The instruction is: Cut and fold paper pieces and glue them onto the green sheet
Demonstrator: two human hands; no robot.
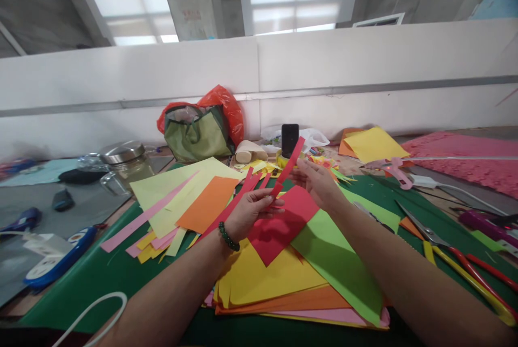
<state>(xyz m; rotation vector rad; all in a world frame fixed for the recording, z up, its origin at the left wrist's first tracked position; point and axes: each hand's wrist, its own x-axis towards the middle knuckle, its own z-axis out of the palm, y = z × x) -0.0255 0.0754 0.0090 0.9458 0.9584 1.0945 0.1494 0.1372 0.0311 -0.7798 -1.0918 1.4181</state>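
My left hand (253, 211), with a dark bead bracelet at the wrist, pinches the lower end of a narrow red paper strip (290, 164). My right hand (318, 181) grips the same strip a little higher, its fingers closed round it. The strip slants up to the right toward a black phone (290, 139). Under both hands lies a red paper sheet (283, 225) on a pile of yellow, orange, pink and green sheets (283, 282). More red strips (243, 190) lie just left of my left hand.
A green cutting mat (89, 277) covers the table. Scissors with red and yellow handles (457, 255) lie at right, a pink glue gun (388, 166) behind them. A green bag (198, 134), glass jar (123, 163) and blue power strip (56, 260) stand at left.
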